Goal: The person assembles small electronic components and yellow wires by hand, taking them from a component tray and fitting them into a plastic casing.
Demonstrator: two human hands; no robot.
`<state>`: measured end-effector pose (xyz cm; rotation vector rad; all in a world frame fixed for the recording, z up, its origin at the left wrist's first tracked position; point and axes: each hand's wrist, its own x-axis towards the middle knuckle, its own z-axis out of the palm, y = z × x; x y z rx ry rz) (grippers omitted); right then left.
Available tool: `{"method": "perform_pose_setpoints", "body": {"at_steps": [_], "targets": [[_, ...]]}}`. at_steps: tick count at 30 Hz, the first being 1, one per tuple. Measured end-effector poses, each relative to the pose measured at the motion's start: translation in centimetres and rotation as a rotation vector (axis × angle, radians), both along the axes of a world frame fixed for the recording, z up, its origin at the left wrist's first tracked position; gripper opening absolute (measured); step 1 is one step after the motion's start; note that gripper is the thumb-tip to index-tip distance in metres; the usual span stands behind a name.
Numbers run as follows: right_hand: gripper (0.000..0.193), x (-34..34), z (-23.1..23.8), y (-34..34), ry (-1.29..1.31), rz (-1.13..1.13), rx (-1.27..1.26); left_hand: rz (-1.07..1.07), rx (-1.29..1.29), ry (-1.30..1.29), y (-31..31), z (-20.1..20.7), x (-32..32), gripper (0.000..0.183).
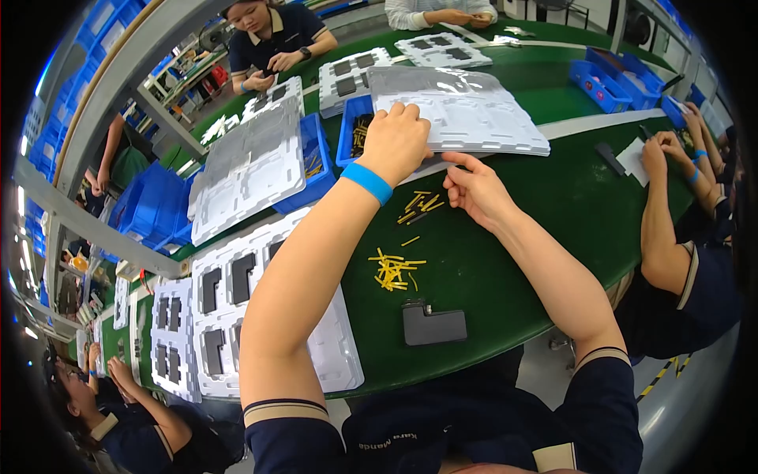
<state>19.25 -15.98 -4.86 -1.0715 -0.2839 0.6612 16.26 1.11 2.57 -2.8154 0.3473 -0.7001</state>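
Note:
My left hand (399, 142), below which a blue band circles the wrist, reaches over the near left corner of a stack of white plastic trays (482, 118). Its fingers are curled down, and what they grip is hidden beneath the hand. Just right of it is my right hand (480, 192), with the index finger stretched toward the stack's near edge and the other fingers loosely bent. Nothing shows in the right hand. Short yellow strips (391, 271) lie in a pile closer to me, with more yellow and dark strips (418, 207) below my hands. A black L-shaped part (434, 325) rests near the table's front edge.
White trays with black parts (225, 316) cover the table's left side. Blue bins (316, 154) hold small strips beyond my left forearm, one under a clear tray (253, 174). More blue bins (604, 87) stand far right. Co-workers sit across, left and right of the green table (521, 276).

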Motion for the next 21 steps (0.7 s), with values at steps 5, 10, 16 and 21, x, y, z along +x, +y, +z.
{"method": "perform_pose_setpoints", "body": {"at_steps": [5, 10, 16, 21], "targets": [[0.013, 1.8, -1.2, 0.0, 0.143, -0.083, 0.171, -0.044, -0.069, 0.108, -0.8, 1.3, 0.6, 0.03], [0.009, 1.9, -0.8, 0.1, 0.082, -0.166, 0.305, -0.035, -0.108, 0.176, -1.6, 2.8, 0.6, 0.034], [0.01, 1.5, -0.7, 0.3, -0.01, -0.183, 0.358, -0.085, -0.272, 0.271, -1.2, 5.4, 0.5, 0.035], [0.009, 0.1, -0.8, 1.2, 0.005, -0.077, 0.304, -0.216, -0.376, 0.084, 1.3, 7.5, 0.7, 0.031]]}}
